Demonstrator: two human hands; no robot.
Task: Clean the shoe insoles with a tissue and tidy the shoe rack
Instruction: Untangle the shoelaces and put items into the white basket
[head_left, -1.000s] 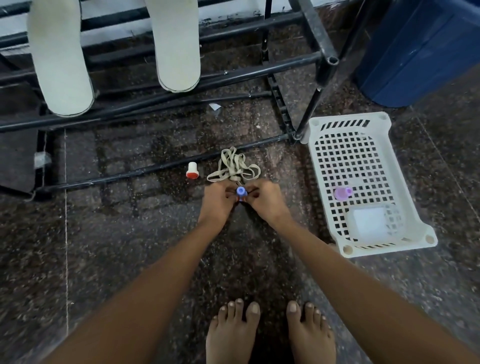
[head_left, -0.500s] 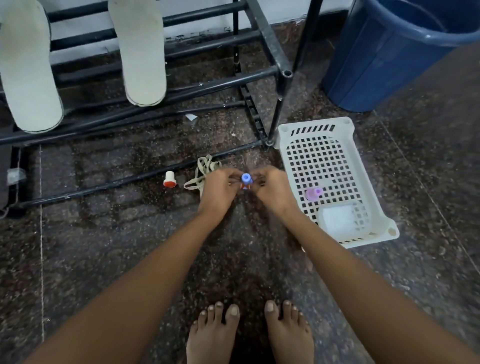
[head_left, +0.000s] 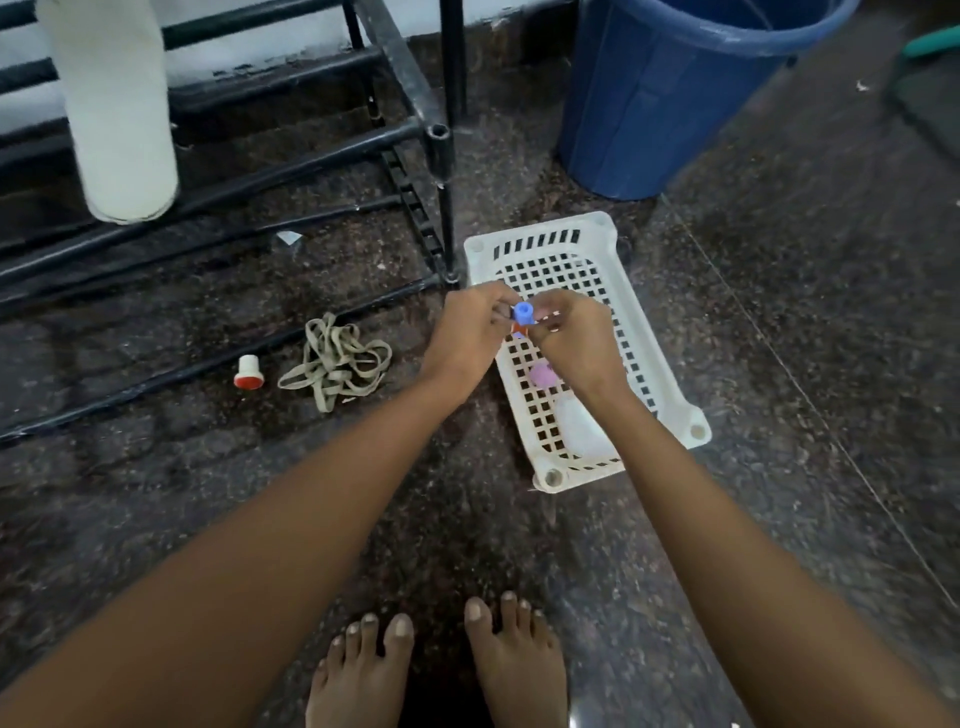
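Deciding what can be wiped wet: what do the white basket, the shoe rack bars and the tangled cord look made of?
White basket: moulded plastic, matt; grid holes and rounded rim. Shoe rack bars: probably painted metal tube, black, faint sheen, open hollow end. Tangled cord: flat woven fabric, likely shoelaces; limp, beige loops.

Dark speckled floor (head_left: 779, 364) is carrying a white basket (head_left: 670, 374), sitting just beside the black shoe rack (head_left: 291, 161) leg. Blue bucket (head_left: 665, 104) is standing behind. Tangled beige laces (head_left: 335, 364) and a red-ended cap (head_left: 249, 373) are lying near each other. My bare feet (head_left: 358, 670) are standing nearer.
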